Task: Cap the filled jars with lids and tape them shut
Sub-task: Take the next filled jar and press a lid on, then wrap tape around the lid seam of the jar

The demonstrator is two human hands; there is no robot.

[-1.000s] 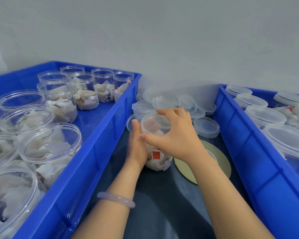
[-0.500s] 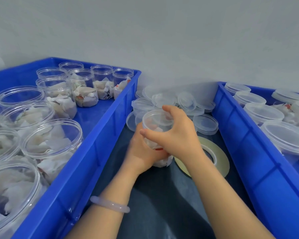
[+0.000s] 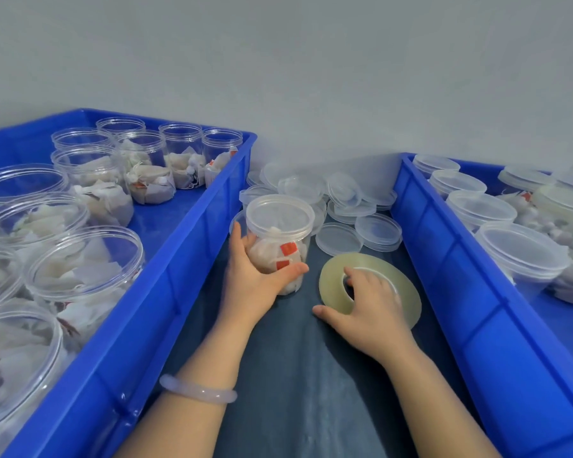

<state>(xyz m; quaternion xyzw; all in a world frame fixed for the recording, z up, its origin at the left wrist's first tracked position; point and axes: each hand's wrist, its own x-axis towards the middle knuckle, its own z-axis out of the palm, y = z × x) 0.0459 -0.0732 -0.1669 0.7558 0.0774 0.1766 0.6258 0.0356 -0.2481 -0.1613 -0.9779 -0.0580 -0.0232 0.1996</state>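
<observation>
A clear jar (image 3: 276, 251) filled with white sachets and red tags stands on the dark cloth between two blue crates. A clear lid (image 3: 280, 214) sits on its mouth. My left hand (image 3: 252, 285) grips the jar's lower body from the left, thumb across its front. A flat roll of clear tape (image 3: 332, 279) lies on the cloth just right of the jar. My right hand (image 3: 368, 309) rests on the roll, with fingers curled into its core hole and the thumb at its near outer edge.
Loose clear lids (image 3: 339, 239) lie piled behind the jar and the tape. The left blue crate (image 3: 186, 246) holds several filled jars without lids (image 3: 80, 269). The right blue crate (image 3: 444, 259) holds several capped jars (image 3: 523, 256). A grey wall stands behind.
My right hand has left the lid on top of the jar and come down to the right onto the tape roll. My left hand still holds the jar.
</observation>
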